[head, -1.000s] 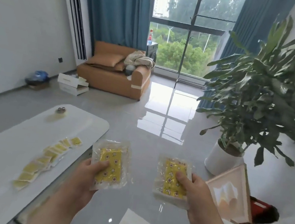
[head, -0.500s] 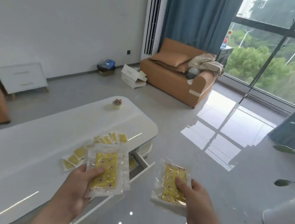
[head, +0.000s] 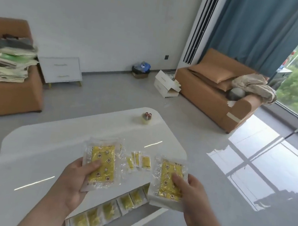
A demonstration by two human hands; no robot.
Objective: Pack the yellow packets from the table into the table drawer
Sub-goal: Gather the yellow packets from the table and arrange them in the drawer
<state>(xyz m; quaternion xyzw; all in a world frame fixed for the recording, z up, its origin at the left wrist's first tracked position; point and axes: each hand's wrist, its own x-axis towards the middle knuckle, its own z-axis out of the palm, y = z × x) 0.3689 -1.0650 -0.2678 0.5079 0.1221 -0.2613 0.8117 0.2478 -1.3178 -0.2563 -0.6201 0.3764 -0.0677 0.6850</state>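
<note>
My left hand [head: 75, 182] grips a stack of clear-wrapped yellow packets [head: 103, 161] above the white table [head: 50, 147], thumb pressed on the top one. My right hand [head: 193, 199] holds a second stack of yellow packets [head: 169, 177] over the table's right front corner. Between the two stacks a few small yellow packets [head: 140, 161] lie on the tabletop. Below my hands the open table drawer [head: 148, 213] holds a row of several yellow packets [head: 110, 209].
A small jar [head: 147, 116] stands near the table's far end. Brown sofas sit at the left [head: 5, 95] and right [head: 221, 95], with a white cabinet [head: 61, 69] and cardboard boxes [head: 166, 86] by the far wall. Glossy floor lies to the right.
The view has swung left and down, bringing the table and its open drawer under my hands. Both hands still hold their packet stacks and now hover over the table and drawer.
</note>
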